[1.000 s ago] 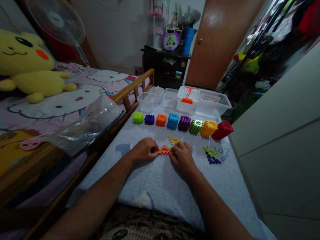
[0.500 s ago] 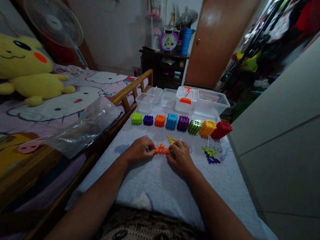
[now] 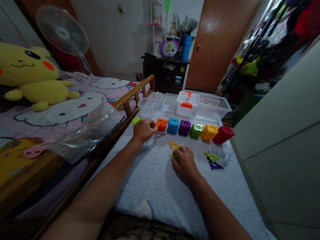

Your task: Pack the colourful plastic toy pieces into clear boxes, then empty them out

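Probably light, stiff plastic, best pinched across the faces: an orange stack beside a blue stack, against the close-set fingertips of the left hand, unclear whether gripped, and a green piece clamped in the curled fingers of the right hand.

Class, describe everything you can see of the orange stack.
The orange stack looks like plastic pieces piled together, with notched edges and an uneven top. It stands on the cloth-covered table, immediately left of the blue stack. The left hand has its fingertips at the stack's left side; exact contact is unclear.
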`<state>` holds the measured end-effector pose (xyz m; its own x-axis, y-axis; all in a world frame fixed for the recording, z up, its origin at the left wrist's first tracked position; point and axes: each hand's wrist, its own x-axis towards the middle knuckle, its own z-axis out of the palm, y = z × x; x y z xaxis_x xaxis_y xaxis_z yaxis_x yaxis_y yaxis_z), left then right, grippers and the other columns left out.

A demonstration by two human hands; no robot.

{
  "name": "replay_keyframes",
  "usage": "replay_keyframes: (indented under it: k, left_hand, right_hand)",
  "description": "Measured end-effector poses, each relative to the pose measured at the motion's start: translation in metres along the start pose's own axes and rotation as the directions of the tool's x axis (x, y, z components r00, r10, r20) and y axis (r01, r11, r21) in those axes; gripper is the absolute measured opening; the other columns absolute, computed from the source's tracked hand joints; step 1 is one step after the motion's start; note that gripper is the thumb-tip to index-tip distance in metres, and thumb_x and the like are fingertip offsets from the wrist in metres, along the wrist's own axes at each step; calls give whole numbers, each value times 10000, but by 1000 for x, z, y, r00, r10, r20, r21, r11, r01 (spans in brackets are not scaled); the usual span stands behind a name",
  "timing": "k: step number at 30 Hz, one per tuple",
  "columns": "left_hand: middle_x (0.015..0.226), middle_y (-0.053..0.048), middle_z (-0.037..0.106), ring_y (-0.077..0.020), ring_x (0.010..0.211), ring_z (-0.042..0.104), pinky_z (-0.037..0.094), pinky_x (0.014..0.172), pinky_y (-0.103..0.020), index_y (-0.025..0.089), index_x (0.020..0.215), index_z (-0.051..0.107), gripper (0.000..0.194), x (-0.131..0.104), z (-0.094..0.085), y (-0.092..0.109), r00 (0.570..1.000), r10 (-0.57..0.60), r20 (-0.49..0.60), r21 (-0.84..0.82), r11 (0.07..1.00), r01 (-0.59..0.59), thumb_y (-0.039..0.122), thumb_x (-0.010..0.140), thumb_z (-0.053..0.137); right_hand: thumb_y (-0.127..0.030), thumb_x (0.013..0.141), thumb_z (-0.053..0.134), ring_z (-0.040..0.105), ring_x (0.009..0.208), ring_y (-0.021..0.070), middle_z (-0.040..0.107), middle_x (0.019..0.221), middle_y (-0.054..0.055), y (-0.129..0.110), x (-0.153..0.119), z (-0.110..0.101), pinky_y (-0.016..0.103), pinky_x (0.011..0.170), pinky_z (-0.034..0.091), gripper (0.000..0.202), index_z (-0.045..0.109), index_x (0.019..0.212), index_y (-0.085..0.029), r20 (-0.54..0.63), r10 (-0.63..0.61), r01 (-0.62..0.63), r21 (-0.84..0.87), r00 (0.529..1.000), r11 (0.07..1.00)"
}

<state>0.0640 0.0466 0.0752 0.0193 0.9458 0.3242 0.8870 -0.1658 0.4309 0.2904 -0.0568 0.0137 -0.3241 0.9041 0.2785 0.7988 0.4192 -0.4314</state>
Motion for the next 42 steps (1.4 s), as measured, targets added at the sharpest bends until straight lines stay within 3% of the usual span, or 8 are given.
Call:
replay_keyframes:
  k: [6, 13, 42]
  left_hand:
    - [891, -62, 785, -229, 880, 700, 477, 749, -284, 225, 894, 796, 223, 20, 25, 9, 977, -212, -4, 117, 971, 211, 291, 755, 634]
    - [914, -87, 786, -252, 925, 702, 478, 760, -305, 224, 898, 804, 235, 21, 40, 15, 970, -241, -8, 173, 956, 239, 303, 768, 625]
    - [990, -131, 776, -256, 934, 705, 467, 736, -306, 202, 976, 800, 370, 16, 28, 25, 982, -178, 62, 297, 943, 152, 408, 939, 495]
  right_hand:
    - [-174, 846, 619, 485, 1013, 253, 613, 1021, 78, 3, -2, -1, 375, 882, 338, 109, 653, 946, -198, 7, 15, -15, 11, 1000, 1000]
    - [-179, 839, 631, 485, 1010, 258, 610, 1021, 81, 4, -2, -2, 381, 880, 341, 111, 657, 946, -196, 15, 22, -22, 6, 1000, 1000]
    - [-186, 814, 642, 486, 1021, 258, 607, 1033, 85, 4, -3, -5, 385, 887, 362, 160, 668, 972, -192, -12, 21, -21, 33, 1000, 999]
